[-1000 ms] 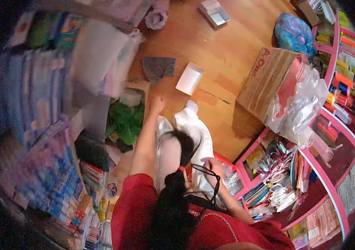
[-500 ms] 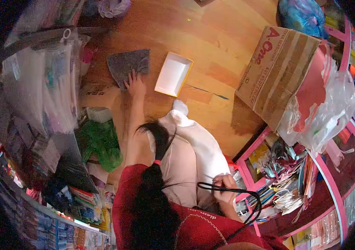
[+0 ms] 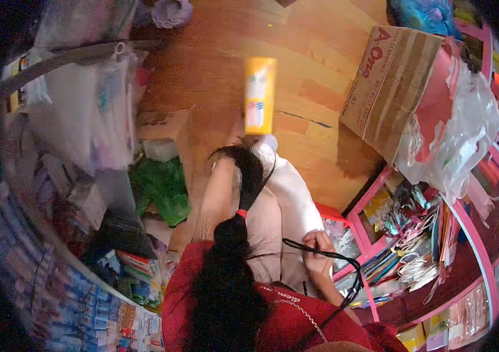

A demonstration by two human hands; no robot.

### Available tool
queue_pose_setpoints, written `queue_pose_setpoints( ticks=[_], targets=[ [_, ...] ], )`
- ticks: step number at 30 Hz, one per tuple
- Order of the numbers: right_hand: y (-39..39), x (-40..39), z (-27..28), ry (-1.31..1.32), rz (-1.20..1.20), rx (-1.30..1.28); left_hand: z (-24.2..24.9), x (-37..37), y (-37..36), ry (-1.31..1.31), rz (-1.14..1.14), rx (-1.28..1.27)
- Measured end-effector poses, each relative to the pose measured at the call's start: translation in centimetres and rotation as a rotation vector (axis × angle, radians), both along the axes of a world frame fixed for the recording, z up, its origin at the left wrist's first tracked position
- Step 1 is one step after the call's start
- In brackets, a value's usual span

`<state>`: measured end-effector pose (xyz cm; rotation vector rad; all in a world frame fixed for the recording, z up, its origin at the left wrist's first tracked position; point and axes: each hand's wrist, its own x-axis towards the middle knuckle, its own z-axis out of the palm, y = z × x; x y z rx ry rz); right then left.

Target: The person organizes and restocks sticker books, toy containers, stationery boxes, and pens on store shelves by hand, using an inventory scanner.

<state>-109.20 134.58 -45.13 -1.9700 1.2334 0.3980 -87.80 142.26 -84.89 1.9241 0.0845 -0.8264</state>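
Note:
A yellow box (image 3: 259, 88) with printed labels is raised above the wooden floor, its outer face toward me and blurred by motion. My left hand (image 3: 239, 136) is at its lower left edge, closed on it, with the fingers mostly hidden. A ponytail covers part of that forearm. My right hand (image 3: 318, 243) rests by the leg of the light trousers (image 3: 296, 202), its fingers curled; what is in them, if anything, is hidden. A black cord (image 3: 326, 253) loops in front of this hand.
A large cardboard carton (image 3: 387, 88) with plastic bags (image 3: 466, 135) stands at right, beside pink shelves (image 3: 378, 246) full of goods. At left are a green bag (image 3: 161, 190), a smaller carton (image 3: 170, 129) and hanging clear packets (image 3: 85, 105). A blue bag (image 3: 422, 20) lies at top right.
My left hand has left the dark grey cloth and taken up the yellow box, which now shows its printed outside. The cloth is out of sight. My right hand stays by the leg.

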Motion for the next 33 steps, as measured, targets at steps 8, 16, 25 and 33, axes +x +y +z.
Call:
queue_pose_setpoints(
  ticks=[8,16,25,33],
  targets=[
    [3.9,0.2,2.2,0.112,-0.053,0.034,20.4,1.6,3.2,0.257,0.088,-0.318],
    [7.6,-2.0,-1.1,-0.16,-0.43,0.361,39.3,4.2,7.6,0.141,-0.063,-0.434],
    [-1.7,10.7,18.3,-0.813,-0.209,0.515,60.0,3.3,13.7,-0.471,-0.278,-0.213],
    [-0.4,15.0,32.7,-0.818,0.217,0.792,74.7,0.3,18.9,-0.839,-0.174,0.045]
  ],
)
